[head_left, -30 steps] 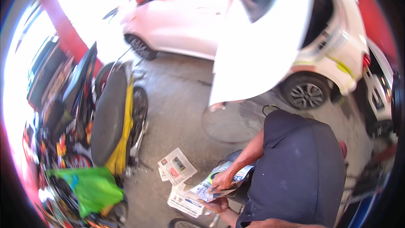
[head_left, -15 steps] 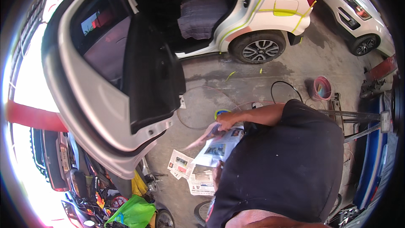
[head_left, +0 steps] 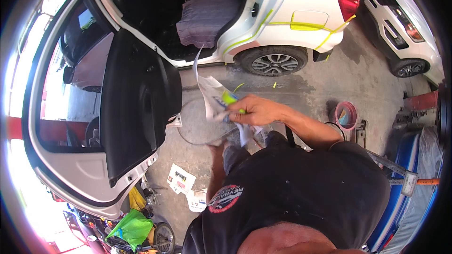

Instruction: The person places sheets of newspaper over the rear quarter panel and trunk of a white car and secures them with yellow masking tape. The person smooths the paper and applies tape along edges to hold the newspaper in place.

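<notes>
My right hand [head_left: 252,110] is closed around a yellow-green roll of masking tape [head_left: 230,98] and a sheet of newspaper [head_left: 209,91]. The sheet stands up curled, its upper tip raised toward the car's open doorway. My left forearm [head_left: 215,162] reaches forward beside my bent knee, below the paper; the fingers of that hand are hidden and blurred. More newspaper [head_left: 181,178] lies on the concrete floor to the left of my left arm. Ahead stands a white car [head_left: 310,0] with yellow-green tape along its rear panel and around the fuel flap.
The car's open rear door [head_left: 136,108] fills the left side. A pink bucket [head_left: 346,115] stands at the right, near a hose. A second white vehicle [head_left: 400,23] is parked far right. Motorcycles and a green bag [head_left: 132,229] crowd the lower left. Tape scraps [head_left: 275,85] lie near the wheel.
My right hand has lifted the newspaper and tape roll farther forward, and the sheet now stands curled upward. My left arm has reached forward. The view has shifted with my head.
</notes>
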A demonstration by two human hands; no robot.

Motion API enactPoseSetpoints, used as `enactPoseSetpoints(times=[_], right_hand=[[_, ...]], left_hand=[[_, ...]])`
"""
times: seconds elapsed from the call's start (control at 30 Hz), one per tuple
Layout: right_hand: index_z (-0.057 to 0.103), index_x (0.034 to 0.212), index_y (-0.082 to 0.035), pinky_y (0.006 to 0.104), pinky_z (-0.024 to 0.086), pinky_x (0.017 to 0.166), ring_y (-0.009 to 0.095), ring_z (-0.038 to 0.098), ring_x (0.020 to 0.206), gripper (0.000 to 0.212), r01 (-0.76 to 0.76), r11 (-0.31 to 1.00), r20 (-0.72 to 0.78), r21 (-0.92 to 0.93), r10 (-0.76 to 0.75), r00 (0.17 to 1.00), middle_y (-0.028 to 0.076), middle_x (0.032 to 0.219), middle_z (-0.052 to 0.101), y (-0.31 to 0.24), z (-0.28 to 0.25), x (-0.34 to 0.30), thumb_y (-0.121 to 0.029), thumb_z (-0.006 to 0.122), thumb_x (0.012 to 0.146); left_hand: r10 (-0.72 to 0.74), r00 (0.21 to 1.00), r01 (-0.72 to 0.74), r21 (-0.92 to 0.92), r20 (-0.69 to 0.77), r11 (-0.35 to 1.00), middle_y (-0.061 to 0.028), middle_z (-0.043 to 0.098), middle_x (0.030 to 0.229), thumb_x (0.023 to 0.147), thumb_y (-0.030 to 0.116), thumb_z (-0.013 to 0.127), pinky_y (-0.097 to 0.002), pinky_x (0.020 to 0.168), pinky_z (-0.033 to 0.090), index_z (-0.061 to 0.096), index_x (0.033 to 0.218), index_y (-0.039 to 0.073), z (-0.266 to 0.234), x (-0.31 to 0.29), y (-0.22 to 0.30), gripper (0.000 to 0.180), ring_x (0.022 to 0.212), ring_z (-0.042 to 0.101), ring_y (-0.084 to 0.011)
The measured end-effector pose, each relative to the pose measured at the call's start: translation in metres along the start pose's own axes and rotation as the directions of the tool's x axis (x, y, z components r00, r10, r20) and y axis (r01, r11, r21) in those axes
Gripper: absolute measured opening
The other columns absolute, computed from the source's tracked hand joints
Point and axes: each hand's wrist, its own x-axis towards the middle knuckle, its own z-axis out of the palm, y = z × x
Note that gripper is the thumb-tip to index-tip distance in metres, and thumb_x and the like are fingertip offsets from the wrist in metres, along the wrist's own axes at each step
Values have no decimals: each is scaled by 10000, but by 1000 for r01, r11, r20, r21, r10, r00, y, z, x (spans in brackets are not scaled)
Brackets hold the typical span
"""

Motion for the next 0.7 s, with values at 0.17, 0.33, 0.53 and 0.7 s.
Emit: enactPoseSetpoints(times=[0.17, 0.33, 0.53, 0.7], right_hand=[[670, 1230, 43, 433, 528, 811, 319, 695, 853, 491, 28, 995, 456, 99, -70, 887, 196, 938, 731, -13, -42, -14, -397, 584, 1032], [692, 1208, 34, 306, 535, 714, 126, 658, 846, 402, -137, 913, 150, 385, 85, 985, 80, 941, 729, 22, -95, -63, -310, 682, 1000], [701, 1232, -13, 269, 528, 678, 97, 653, 817, 304, -147, 965, -774, 218, 263, 576, 12, 985, 738, 29, -131, -55, -237, 657, 1031], [738, 1140, 0, 276, 507, 647, 98, 643, 748, 284, -296, 955, -964, 12, 90, 252, 0, 872, 728, 38, -135, -24, -249, 651, 1035]], left_hand=[[79, 976, -80, -5, 201, 997, -138, 644, 1320, 881, 108, 770, -395, 968, 531, 549, 1418, 15, -46, 120, 50, 588, 1148, 639, -242], [179, 790, -253, 47, 587, 966, -112, 654, 1317, 899, 140, 769, -373, 970, 529, 597, 1383, 21, -76, 197, 68, 527, 1141, 641, -207], [59, 766, 111, -221, 640, 969, -51, 714, 1225, 900, 65, 755, -313, 933, 528, 676, 1286, 24, -64, 208, 91, 396, 1071, 653, -115], [61, 826, 256, -470, 560, 845, -51, 737, 1174, 972, 26, 662, -284, 912, 530, 707, 1241, 7, -47, 236, 75, 274, 1039, 674, -115]])
